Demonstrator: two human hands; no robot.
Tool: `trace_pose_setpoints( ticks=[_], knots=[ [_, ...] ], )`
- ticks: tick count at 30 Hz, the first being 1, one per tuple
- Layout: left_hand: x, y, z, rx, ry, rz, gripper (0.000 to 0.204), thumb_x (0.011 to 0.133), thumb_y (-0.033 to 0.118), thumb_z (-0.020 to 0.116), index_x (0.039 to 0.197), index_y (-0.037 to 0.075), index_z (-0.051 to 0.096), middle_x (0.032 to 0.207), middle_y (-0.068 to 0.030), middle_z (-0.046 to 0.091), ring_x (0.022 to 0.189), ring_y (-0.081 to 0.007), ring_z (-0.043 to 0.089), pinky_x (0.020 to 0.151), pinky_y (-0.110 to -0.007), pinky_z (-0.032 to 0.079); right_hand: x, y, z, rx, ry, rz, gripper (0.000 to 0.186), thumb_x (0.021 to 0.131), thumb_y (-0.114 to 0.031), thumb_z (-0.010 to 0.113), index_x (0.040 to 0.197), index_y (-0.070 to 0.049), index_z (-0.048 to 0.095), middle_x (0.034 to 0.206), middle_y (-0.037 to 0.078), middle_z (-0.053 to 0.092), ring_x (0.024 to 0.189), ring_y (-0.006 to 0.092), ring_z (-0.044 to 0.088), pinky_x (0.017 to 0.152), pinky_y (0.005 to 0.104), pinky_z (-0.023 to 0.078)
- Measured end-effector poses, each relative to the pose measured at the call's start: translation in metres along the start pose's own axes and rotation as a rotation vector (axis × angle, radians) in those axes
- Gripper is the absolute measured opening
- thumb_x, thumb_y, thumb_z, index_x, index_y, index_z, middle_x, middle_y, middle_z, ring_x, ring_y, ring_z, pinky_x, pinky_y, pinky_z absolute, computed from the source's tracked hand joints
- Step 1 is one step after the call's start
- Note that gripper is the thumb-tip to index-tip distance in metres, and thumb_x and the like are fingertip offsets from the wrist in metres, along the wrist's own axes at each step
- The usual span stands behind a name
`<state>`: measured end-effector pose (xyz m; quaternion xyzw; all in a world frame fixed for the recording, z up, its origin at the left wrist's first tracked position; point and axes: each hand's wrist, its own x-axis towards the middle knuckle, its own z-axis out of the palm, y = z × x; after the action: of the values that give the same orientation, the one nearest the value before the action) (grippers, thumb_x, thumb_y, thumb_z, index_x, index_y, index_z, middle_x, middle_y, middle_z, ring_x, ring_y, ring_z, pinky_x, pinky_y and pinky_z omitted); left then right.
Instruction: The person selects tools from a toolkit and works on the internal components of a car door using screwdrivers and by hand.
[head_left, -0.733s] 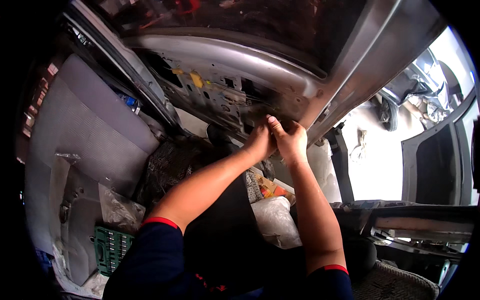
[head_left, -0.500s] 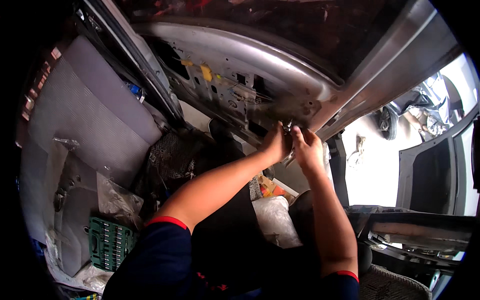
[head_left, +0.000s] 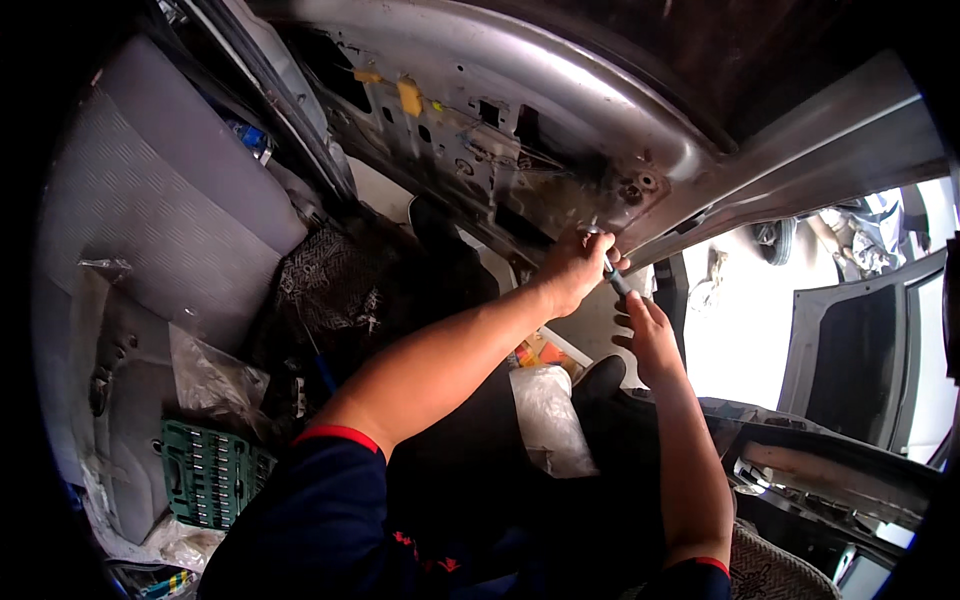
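Observation:
My left hand (head_left: 570, 277) is closed around the shiny head end of a ratchet wrench (head_left: 618, 283), close to the lower edge of a bare metal car door (head_left: 640, 110). The wrench's dark handle slants down toward my right hand (head_left: 655, 342), whose thumb and forefinger grip its end while the other fingers are partly spread. Whatever the wrench head meets is hidden behind my left fingers. Round holes and rusty marks show in the door metal just above that hand.
A grey seat (head_left: 170, 170) stands at the left, with an open green socket case (head_left: 205, 475) below it. A clear plastic-wrapped bundle (head_left: 550, 420) lies by my legs. The door frame (head_left: 860, 455) runs along the right. Yellow clips (head_left: 409, 97) sit on the door.
My hands have come apart; the right has moved down and right onto the handle end, exposing the wrench between them. The left stays near the door's lower edge. The view has shifted slightly.

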<state>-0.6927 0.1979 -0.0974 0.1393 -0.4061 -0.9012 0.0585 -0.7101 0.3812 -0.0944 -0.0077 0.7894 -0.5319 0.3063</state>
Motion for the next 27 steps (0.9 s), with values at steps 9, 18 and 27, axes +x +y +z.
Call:
trace_pose_setpoints(
  ticks=[9,18,27],
  knots=[
    [0.009,0.009,0.000,-0.305,0.128,-0.137,0.024,0.100,0.030,0.053,0.097,0.006,0.050,0.087,-0.0067,0.059,0.089,-0.0272,0.068,0.084,-0.048,0.061,-0.027,-0.045,0.013,0.183,0.232,-0.390,0.025,0.096,-0.024,0.070,0.105,-0.003,0.059,0.078,0.000,0.061,0.064,0.0065,0.052,0.057,0.0209,0.041],
    [0.018,0.009,-0.002,-0.224,0.145,-0.047,0.024,0.098,0.029,0.057,0.099,0.005,0.053,0.093,-0.0124,0.067,0.079,-0.0239,0.069,0.077,-0.037,0.059,0.007,0.001,0.010,0.535,0.069,-0.089,0.024,0.096,-0.024,0.069,0.103,-0.003,0.059,0.081,0.002,0.060,0.059,0.0074,0.046,0.056,0.0232,0.038],
    [0.012,0.020,-0.004,-0.251,0.143,-0.152,0.024,0.099,0.031,0.056,0.100,0.006,0.055,0.100,-0.0116,0.069,0.074,-0.0177,0.063,0.074,-0.031,0.054,-0.024,-0.059,0.011,0.202,0.102,-0.612,0.019,0.094,-0.016,0.072,0.102,-0.005,0.058,0.091,-0.001,0.059,0.083,0.0069,0.053,0.072,0.0218,0.044]
  ],
)
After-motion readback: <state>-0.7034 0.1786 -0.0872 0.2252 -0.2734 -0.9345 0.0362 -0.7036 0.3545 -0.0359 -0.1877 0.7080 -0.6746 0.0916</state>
